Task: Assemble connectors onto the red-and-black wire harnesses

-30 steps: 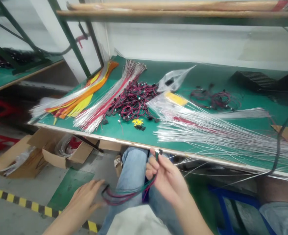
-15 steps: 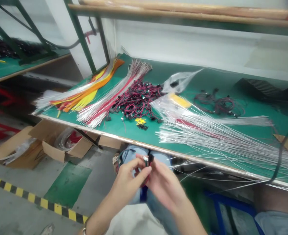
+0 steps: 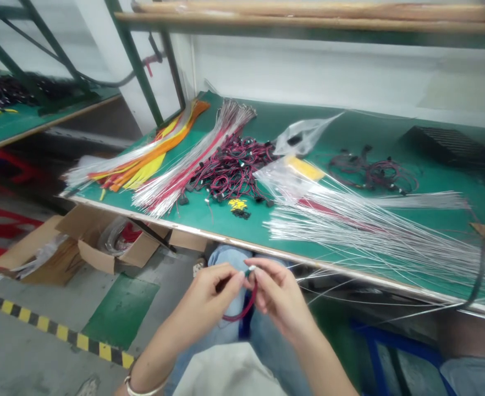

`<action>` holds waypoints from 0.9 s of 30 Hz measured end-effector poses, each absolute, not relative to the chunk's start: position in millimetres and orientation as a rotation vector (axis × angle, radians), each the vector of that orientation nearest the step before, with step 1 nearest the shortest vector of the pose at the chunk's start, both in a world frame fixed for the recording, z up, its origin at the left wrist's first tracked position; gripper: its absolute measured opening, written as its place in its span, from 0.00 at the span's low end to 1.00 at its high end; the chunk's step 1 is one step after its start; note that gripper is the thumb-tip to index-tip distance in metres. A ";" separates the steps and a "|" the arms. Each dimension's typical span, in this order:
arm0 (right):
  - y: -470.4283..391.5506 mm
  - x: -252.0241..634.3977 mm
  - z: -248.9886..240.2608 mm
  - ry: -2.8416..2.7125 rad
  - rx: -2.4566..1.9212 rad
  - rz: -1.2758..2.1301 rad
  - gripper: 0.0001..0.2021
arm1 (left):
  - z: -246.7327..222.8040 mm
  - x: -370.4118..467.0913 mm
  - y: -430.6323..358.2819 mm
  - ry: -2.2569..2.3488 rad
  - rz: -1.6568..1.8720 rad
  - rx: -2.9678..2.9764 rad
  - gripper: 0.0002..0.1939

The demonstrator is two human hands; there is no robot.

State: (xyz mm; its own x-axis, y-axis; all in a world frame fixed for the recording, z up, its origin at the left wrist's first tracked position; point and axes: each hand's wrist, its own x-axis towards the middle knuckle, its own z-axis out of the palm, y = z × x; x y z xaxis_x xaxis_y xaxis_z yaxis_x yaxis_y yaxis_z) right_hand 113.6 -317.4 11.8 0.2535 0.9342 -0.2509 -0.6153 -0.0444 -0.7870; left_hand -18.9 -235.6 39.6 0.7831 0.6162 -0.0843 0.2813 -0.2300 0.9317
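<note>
Over my lap, just in front of the table edge, both hands work on a small wire harness. Its dark red wires hang in a loop between and below my fingers. My left hand pinches the harness beside its small white connector; thumb and forefinger are pressed together. The connector sits at the fingertips of my right hand, which grips it between thumb and forefinger. Other parts of the harness are hidden behind my fingers. On the table ahead lies a tangled heap of similar red and black harnesses.
The green-topped table carries bundled white and red wires, yellow and orange wires, loose white wires, yellow and black small parts and a plastic bag. Open cardboard boxes stand below left. Another person's leg shows lower right.
The black connector seen at my fingertips is no longer visible. My right fingers have closed in on the white connector, and the red wire loop now hangs in view below.
</note>
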 end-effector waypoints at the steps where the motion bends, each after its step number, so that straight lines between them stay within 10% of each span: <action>1: -317.1 113.4 12.1 -0.439 -0.978 1.308 0.14 | 41.7 -19.4 -234.3 0.688 0.334 1.853 0.17; 13: -315.2 115.7 15.0 -0.446 -1.176 1.225 0.19 | 29.9 -15.7 -236.3 0.530 0.713 2.446 0.03; 27: -312.0 109.1 7.8 -0.624 -1.412 0.916 0.14 | 27.1 -16.9 -245.4 0.698 0.681 2.558 0.08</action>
